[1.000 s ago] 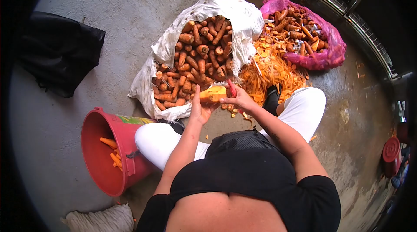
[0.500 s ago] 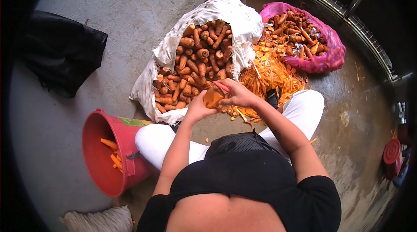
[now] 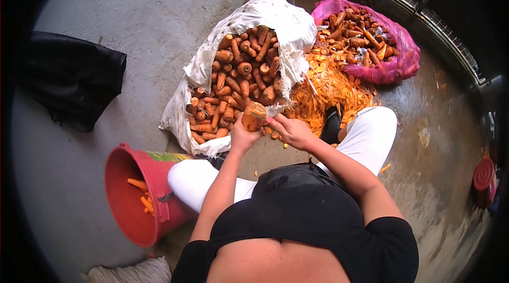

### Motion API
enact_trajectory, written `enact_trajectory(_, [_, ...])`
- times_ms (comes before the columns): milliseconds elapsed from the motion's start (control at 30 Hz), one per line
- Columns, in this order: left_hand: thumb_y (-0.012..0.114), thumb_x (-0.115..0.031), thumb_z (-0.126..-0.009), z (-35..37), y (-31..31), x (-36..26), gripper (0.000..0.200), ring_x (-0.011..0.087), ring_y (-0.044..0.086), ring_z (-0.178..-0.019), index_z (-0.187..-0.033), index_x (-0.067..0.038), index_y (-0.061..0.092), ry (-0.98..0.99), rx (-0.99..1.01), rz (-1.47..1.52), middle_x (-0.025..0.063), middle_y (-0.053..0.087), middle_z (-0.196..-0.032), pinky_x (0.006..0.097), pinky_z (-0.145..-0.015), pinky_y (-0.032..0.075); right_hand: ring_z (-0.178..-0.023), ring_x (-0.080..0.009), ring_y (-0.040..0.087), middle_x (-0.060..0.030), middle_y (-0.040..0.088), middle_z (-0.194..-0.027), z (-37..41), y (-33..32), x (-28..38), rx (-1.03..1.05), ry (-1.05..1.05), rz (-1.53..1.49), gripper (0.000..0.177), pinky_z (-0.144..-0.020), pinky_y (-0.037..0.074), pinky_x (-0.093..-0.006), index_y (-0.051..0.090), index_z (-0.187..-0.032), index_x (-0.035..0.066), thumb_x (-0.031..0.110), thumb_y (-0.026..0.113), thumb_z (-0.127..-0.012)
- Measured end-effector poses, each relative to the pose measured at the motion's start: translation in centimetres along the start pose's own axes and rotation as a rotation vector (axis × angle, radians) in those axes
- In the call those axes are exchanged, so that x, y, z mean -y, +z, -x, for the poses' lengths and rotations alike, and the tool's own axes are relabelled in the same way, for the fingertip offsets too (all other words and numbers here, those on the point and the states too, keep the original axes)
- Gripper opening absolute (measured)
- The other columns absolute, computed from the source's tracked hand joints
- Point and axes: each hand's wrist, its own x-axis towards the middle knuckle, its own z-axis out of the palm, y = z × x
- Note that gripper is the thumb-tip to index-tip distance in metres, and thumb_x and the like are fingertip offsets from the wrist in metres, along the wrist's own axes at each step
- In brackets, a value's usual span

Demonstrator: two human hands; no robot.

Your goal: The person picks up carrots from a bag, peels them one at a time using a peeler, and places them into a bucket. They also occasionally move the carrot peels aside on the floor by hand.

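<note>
My left hand (image 3: pixel 246 135) is wrapped round a thick, peeled carrot piece (image 3: pixel 253 117), whose cut end faces up. Beside it, my right hand (image 3: pixel 290 131) is closed on a peeler, of which only a small pinkish part (image 3: pixel 270 120) shows near the carrot. Just beyond my hands, a white sack (image 3: pixel 281 20) lies open, full of unpeeled carrots (image 3: pixel 245 68). Orange peelings and cut slices (image 3: pixel 323 89) are heaped to the right of the sack.
A pink sack (image 3: pixel 408 52) of carrot pieces lies at the upper right. A red bucket (image 3: pixel 119 190) with several peeled carrots (image 3: pixel 148 204) stands at my left. Black fabric (image 3: pixel 79 79) lies at far left, a pale sack (image 3: pixel 130 272) at lower left, a red container (image 3: pixel 483 177) at far right.
My right hand has moved slightly down and right, off the carrot's top. The carrot's cut end now shows more clearly in my left hand. The view has shifted a little.
</note>
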Motion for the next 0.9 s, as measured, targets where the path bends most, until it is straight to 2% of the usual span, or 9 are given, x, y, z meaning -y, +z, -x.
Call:
enact_trajectory(67, [0.081, -0.018, -0.059, 0.0, -0.1, -0.8, 0.052, 0.0187, 0.065, -0.084, -0.102, -0.005, 0.056, 0.010, -0.002, -0.030, 0.0081, 0.067, -0.091, 0.0309, -0.076, 0.051, -0.074, -0.0340, 0.062, -0.0116, 0.064, -0.073, 0.0, 0.1, 0.1, -0.026, -0.001, 0.016, 0.041, -0.064, 0.046, -0.0446, 0.051, -0.091, 0.010, 0.048, 0.035, -0.096])
enact_trajectory(200, [0.078, -0.015, -0.060, 0.0, -0.3, -0.9, 0.049, 0.0179, 0.066, -0.083, -0.103, -0.004, 0.057, 0.004, 0.024, -0.123, 0.0077, 0.068, -0.089, 0.0301, -0.075, 0.051, -0.074, -0.0338, 0.062, -0.0110, 0.064, -0.073, -0.1, 0.1, -0.1, -0.007, -0.016, 0.006, 0.041, -0.065, 0.046, -0.0442, 0.052, -0.093, 0.011, 0.048, 0.034, -0.096])
enact_trajectory(400, [0.069, -0.008, -0.061, 0.8, -0.7, -1.9, 0.045, 0.0143, 0.064, -0.082, -0.104, -0.002, 0.058, -0.045, 0.108, 0.012, 0.0062, 0.067, -0.088, 0.0275, -0.075, 0.050, -0.075, -0.0328, 0.062, -0.0106, 0.063, -0.075, -0.3, -0.6, -0.4, 0.096, -0.012, 0.058, 0.042, -0.067, 0.045, -0.0439, 0.054, -0.096, 0.013, 0.049, 0.031, -0.096])
enact_trajectory(567, [0.070, -0.008, -0.061, 0.9, -1.0, -1.2, 0.045, 0.0127, 0.063, -0.080, -0.104, -0.002, 0.057, -0.085, 0.137, -0.024, 0.0049, 0.066, -0.088, 0.0263, -0.074, 0.049, -0.076, -0.0331, 0.062, -0.0111, 0.062, -0.074, -1.2, 0.4, -2.4, 0.115, -0.050, 0.000, 0.043, -0.068, 0.045, -0.0435, 0.055, -0.094, 0.014, 0.050, 0.031, -0.096])
enact_trajectory(667, [0.070, -0.009, -0.060, 0.9, -1.1, -1.0, 0.045, 0.0146, 0.063, -0.079, -0.102, -0.002, 0.057, -0.087, 0.149, -0.015, 0.0058, 0.066, -0.086, 0.0274, -0.072, 0.049, -0.077, -0.0333, 0.062, -0.0159, 0.060, -0.075, -1.4, 0.4, -3.0, 0.154, -0.083, -0.013, 0.048, -0.068, 0.045, -0.0432, 0.055, -0.116, 0.014, 0.051, 0.032, -0.096])
enact_trajectory(700, [0.070, -0.009, -0.060, 1.0, -1.1, -1.4, 0.044, 0.0156, 0.064, -0.078, -0.102, -0.002, 0.057, -0.084, 0.148, -0.001, 0.0064, 0.067, -0.085, 0.0282, -0.072, 0.050, -0.077, -0.0334, 0.062, -0.0153, 0.061, -0.073, -1.4, 0.2, -2.8, 0.155, -0.039, -0.013, 0.047, -0.068, 0.045, -0.0435, 0.055, -0.109, 0.013, 0.052, 0.031, -0.096])
enact_trajectory(767, [0.071, -0.010, -0.059, 1.3, -0.7, -2.2, 0.044, 0.0186, 0.065, -0.077, -0.100, -0.002, 0.057, -0.032, 0.047, -0.177, 0.0084, 0.067, -0.084, 0.0298, -0.071, 0.050, -0.076, -0.0336, 0.062, -0.0140, 0.061, -0.069, -1.6, -0.5, -2.5, 0.154, 0.047, -0.009, 0.049, -0.068, 0.045, -0.0441, 0.054, -0.094, 0.010, 0.053, 0.031, -0.095])
enact_trajectory(800, [0.071, -0.010, -0.059, 1.3, -0.6, -2.6, 0.044, 0.0201, 0.066, -0.077, -0.100, -0.002, 0.057, -0.003, -0.002, -0.267, 0.0094, 0.067, -0.083, 0.0306, -0.070, 0.051, -0.076, -0.0341, 0.062, -0.0145, 0.061, -0.069, -1.7, -0.4, -2.7, 0.129, 0.044, -0.028, 0.050, -0.069, 0.045, -0.0444, 0.054, -0.093, 0.010, 0.054, 0.030, -0.095])
enact_trajectory(900, [0.072, -0.011, -0.059, 1.0, -0.2, -1.7, 0.044, 0.0236, 0.067, -0.078, -0.098, -0.002, 0.056, -0.005, -0.027, -0.219, 0.0127, 0.067, -0.082, 0.0325, -0.070, 0.051, -0.077, -0.0354, 0.062, -0.0156, 0.061, -0.068, -1.8, 0.5, -4.0, 0.093, 0.035, -0.050, 0.053, -0.069, 0.045, -0.0454, 0.054, -0.093, 0.009, 0.055, 0.029, -0.094])
